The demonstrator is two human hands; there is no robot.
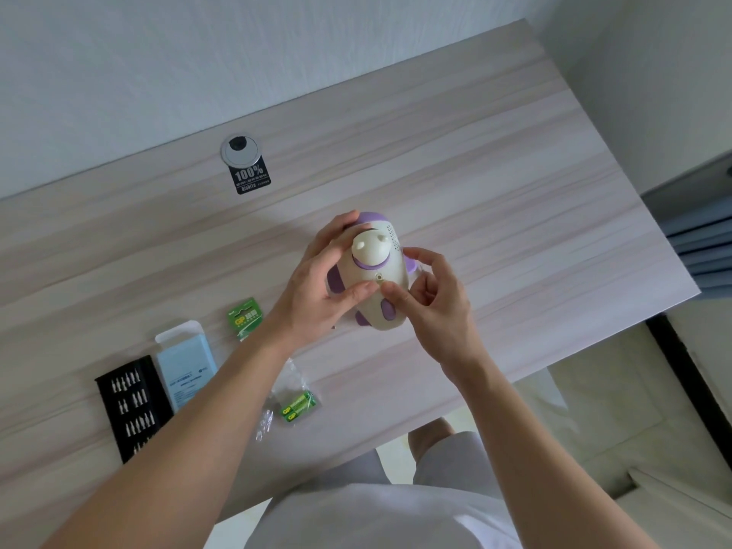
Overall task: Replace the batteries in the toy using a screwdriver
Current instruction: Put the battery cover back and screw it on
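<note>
Toy [366,273] at the centre of the frame, held up over the table between both hands: a smooth, rounded cream plastic body with purple patches, a purple collar under a knob-shaped cream part, and a patch of small holes on its upper right.

Largest is the table [475,172], a pale laminate with a streaky wood grain running across it, its right edge cutting diagonally down the frame. Behind it a plain white wall [198,53] fills the top. Glossy light tiled floor [594,410] shows at the lower right.

The left hand [321,287] grips the toy from the left, fingers wrapped round its far side and thumb laid across the front. The right hand [431,307] holds the toy's right side with fingers curled, its thumb tip pressed just below a small round recess [379,277] in the shell. Whether that hand also holds anything small I cannot tell.

At the lower left lies a black bit tray [132,406] with rows of pale metal bits, and touching its right side a flat, light-blue translucent case [186,362]. Right of that, a green battery card [245,317] lies partly under the left wrist. Green batteries [299,406] sit in crinkled clear wrap below the left forearm.

In the upper left, a round silver cable grommet [240,150] is set into the table, with a black sticker [250,179] just below it.
</note>
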